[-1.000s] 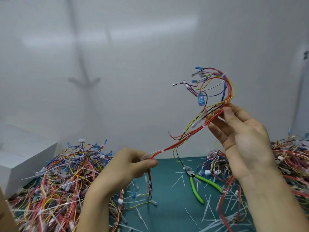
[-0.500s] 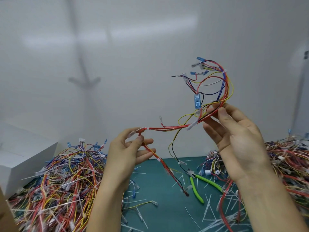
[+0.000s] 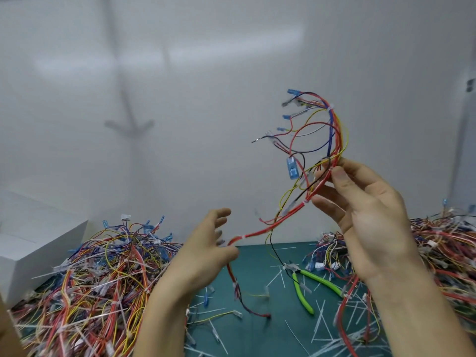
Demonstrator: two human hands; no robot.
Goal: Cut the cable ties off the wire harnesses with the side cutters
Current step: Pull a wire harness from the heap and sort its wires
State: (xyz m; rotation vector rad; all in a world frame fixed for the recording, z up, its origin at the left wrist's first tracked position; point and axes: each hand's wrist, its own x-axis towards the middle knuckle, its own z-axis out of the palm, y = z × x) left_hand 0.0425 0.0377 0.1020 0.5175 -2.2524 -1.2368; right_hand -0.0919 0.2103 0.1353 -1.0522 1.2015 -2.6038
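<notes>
The wire harness (image 3: pixel 258 232) arcs up from the right hand (image 3: pixel 365 217), which pinches its red bundle between thumb and fingers. Its tail droops past the left hand (image 3: pixel 203 251), whose fingers are spread and grip nothing. Half a second ago that hand pinched the bundle, higher up. Below, harness piles (image 3: pixel 103 274) flank the green surface (image 3: pixel 257 336), where the side cutters (image 3: pixel 303 295) and cut ties (image 3: pixel 319 320) lie before a white wall (image 3: pixel 180 99).

Bright, even, diffuse light, pale glare bands (image 3: pixel 231 45) across the white wall (image 3: pixel 257 78), soft grey shadow (image 3: pixel 128 124) there, left hand (image 3: pixel 206 248) motion-blurred, edges slightly bowed.
</notes>
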